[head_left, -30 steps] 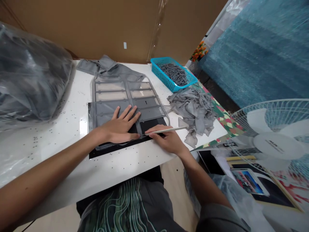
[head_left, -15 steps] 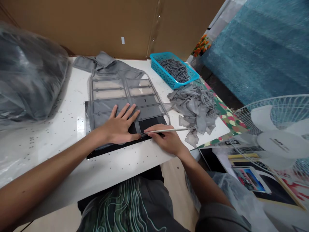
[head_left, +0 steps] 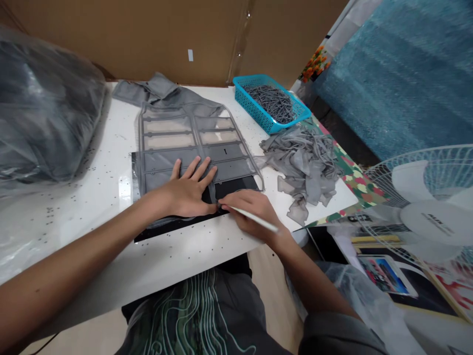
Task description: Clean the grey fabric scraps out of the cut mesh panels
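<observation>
My left hand [head_left: 186,195] lies flat with fingers spread on a grey mesh-like sheet with ribbed panels [head_left: 170,151]. Its thumb points toward my right hand. My right hand [head_left: 248,199] is closed around a slim pale pen-like tool [head_left: 256,219], whose tip meets the sheet's lower edge by the central rib. The exact tip is hidden by my fingers. Under the sheet's near part is a black mat [head_left: 236,187]. Grey fabric [head_left: 162,91] lies at the sheet's far end.
A blue basket [head_left: 254,111] holds many thin grey strips. Beside it is a heap of grey offcuts [head_left: 306,162]. A clear bag of grey material [head_left: 44,108] bulges at left. A white fan [head_left: 424,222] stands to the right. Small dark specks dot the white table [head_left: 207,241].
The tool in my right hand has swung, its rear end now lower and nearer me. My left hand stays pressed on the sheet. The view has shifted slightly.
</observation>
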Demonstrator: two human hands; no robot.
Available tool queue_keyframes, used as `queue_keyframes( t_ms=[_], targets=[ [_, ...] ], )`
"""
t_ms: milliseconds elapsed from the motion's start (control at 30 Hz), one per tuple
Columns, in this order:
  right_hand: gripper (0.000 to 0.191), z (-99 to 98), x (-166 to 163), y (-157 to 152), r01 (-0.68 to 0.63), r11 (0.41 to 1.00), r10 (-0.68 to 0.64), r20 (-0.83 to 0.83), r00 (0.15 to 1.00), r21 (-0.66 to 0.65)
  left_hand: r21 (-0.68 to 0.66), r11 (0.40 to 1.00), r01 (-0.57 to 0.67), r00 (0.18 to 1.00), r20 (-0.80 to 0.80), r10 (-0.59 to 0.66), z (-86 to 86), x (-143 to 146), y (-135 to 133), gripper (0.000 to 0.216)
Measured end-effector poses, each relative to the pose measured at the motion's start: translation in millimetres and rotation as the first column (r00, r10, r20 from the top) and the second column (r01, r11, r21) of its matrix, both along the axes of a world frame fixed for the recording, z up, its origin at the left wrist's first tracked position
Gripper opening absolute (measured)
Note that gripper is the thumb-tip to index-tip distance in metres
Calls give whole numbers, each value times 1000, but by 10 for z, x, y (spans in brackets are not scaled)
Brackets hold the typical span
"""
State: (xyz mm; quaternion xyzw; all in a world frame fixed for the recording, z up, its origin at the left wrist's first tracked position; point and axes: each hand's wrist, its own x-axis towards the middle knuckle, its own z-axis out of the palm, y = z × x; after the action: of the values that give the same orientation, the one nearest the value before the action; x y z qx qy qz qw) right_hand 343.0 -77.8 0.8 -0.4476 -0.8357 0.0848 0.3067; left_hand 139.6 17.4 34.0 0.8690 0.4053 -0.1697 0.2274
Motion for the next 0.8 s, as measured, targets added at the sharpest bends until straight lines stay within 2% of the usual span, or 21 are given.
queue_keyframes(
  t_ms=[200,300,367,433,533,600,700,800],
  targets=[
    [23,-50,-184,-24,121,982,-142,154,978,143,-10,1000,-5,1000,18,5,-16,22,16,107],
    [24,-49,-234,-19,127,982,-152,182,971,142,-23,1000,-9,1000,21,10,-12,28,16,107],
    [23,-48,-232,-16,114,988,-127,120,985,107,-25,1000,-10,999,32,11,-9,23,15,107],
    [21,-41,-194,-20,118,993,-117,-24,993,30,-16,1000,-2,999,49,3,-8,1,16,108],
    [20,3,-84,-36,122,975,-164,-233,959,-186,-5,1000,28,997,76,-27,-12,-58,19,110],
    [20,45,-2,-46,79,949,-170,-287,943,-304,-6,999,43,994,98,-42,-26,-101,12,108],
    [19,78,79,-47,-12,947,-96,-320,942,-320,44,998,44,987,155,-50,-82,-138,-30,101],
    [17,51,87,-42,8,957,-113,-347,931,-289,180,983,44,975,206,-81,-170,-138,-104,94]
  ],
)
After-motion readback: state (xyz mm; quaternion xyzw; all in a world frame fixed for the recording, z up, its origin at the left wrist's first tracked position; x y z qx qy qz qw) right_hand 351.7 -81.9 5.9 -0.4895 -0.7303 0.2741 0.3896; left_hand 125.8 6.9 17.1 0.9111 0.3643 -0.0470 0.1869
